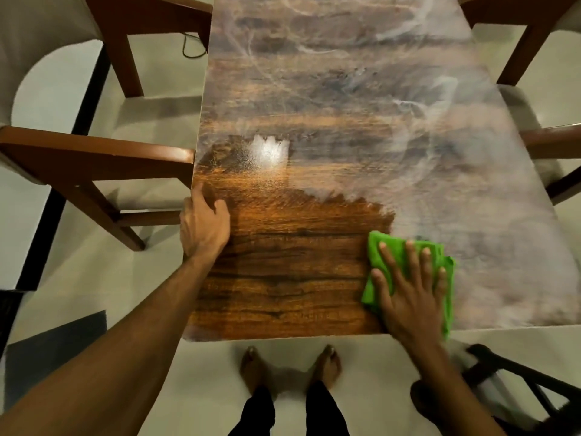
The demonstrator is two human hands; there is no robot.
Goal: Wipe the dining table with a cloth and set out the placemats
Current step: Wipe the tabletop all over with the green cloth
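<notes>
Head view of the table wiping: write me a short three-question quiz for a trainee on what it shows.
1. True or false: the right hand presses flat on the green cloth.
2. Where does the left hand rest? A) at the left edge of the table; B) on the green cloth; C) hanging clear of the table.
3. Fill in: the cloudy film covers most of the table, but not its near-____ part.
Key: 1 true; 2 A; 3 left.
</notes>
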